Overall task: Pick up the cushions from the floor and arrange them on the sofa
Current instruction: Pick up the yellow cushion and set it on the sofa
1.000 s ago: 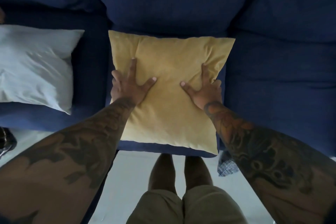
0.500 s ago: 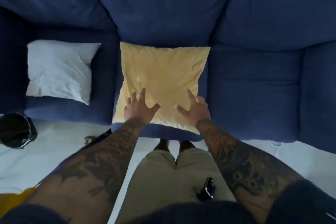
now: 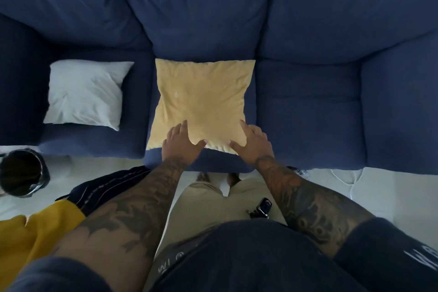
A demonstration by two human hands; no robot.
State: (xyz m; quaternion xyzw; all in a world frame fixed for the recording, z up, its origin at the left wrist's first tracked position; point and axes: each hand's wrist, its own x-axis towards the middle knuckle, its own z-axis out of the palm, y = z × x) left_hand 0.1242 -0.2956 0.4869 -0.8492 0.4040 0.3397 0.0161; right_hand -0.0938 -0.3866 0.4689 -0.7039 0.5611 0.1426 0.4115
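A pale yellow cushion (image 3: 201,99) lies flat on the middle seat of the dark blue sofa (image 3: 305,111). My left hand (image 3: 181,143) rests spread over its near left corner. My right hand (image 3: 252,142) rests spread over its near right edge. Neither hand grips anything. A white cushion (image 3: 85,93) lies on the left seat. On the floor at the lower left lie a bright yellow cushion (image 3: 35,234) and a dark striped cushion (image 3: 104,187), both partly hidden by my left arm.
A dark round bucket (image 3: 22,173) stands on the white floor at the far left. A thin white cable (image 3: 350,182) trails on the floor at the right. The right sofa seat holds nothing. Keys (image 3: 260,208) hang at my waist.
My head has pulled back and up, so more of the sofa and floor shows. Both hands have slid from the cushion's middle to its near edge.
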